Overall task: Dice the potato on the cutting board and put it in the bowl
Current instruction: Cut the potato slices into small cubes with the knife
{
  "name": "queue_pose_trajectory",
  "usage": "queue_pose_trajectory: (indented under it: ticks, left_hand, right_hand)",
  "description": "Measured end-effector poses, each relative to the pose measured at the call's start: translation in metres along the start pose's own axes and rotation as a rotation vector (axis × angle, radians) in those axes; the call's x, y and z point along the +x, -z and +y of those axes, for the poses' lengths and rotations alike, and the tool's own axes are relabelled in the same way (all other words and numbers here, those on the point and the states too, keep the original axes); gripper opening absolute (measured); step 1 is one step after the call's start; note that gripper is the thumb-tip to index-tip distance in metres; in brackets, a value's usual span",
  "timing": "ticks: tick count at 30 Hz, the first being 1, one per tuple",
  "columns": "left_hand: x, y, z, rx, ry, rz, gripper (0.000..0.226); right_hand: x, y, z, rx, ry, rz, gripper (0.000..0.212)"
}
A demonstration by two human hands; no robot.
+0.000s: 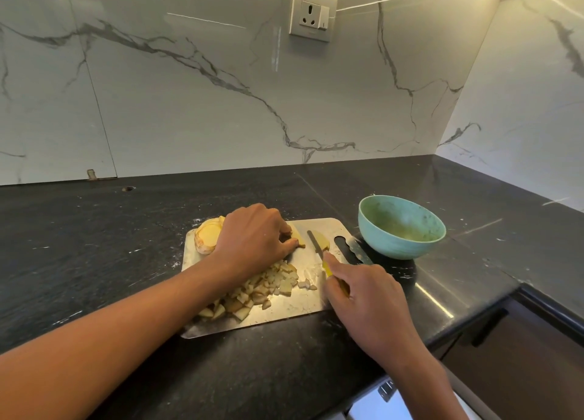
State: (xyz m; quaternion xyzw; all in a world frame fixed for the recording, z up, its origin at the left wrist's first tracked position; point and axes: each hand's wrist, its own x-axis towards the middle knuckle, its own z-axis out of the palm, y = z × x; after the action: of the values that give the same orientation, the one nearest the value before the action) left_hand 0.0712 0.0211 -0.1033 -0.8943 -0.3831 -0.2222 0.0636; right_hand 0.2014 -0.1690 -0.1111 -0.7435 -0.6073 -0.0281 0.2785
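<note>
A steel cutting board [303, 302] lies on the black counter. My left hand [252, 236] presses down on a potato slice [298, 240] near the board's far edge. Stacked potato slices [207, 234] sit at the board's far left corner. My right hand [366, 299] grips a yellow-handled knife [317, 247], its blade pointing away beside another slice [324, 242]. A pile of diced potato [256, 293] covers the board's near left part. The empty teal bowl [401, 226] stands just right of the board.
The counter turns a corner at the right, where its edge [493, 302] drops to dark cabinet fronts. A marble wall with a socket [313, 14] rises behind. A small hole [128, 189] marks the counter at the back left.
</note>
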Motion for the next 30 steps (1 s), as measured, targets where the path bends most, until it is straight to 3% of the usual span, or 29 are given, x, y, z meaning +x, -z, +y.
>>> queue_pose_trajectory:
  ticks: [19, 25, 30]
  left_hand:
    - [-0.001, -0.005, -0.002, -0.060, -0.035, 0.050, 0.036]
    - [-0.005, -0.001, 0.002, -0.109, -0.137, 0.092, 0.022]
    - [-0.003, 0.004, 0.003, -0.092, -0.110, 0.092, 0.026]
  right_hand:
    - [0.039, -0.018, -0.015, -0.143, 0.046, -0.070, 0.048]
    - [0.043, -0.023, -0.014, -0.199, 0.052, -0.112, 0.049]
    - [0.041, -0.020, -0.012, -0.174, 0.061, -0.104, 0.048]
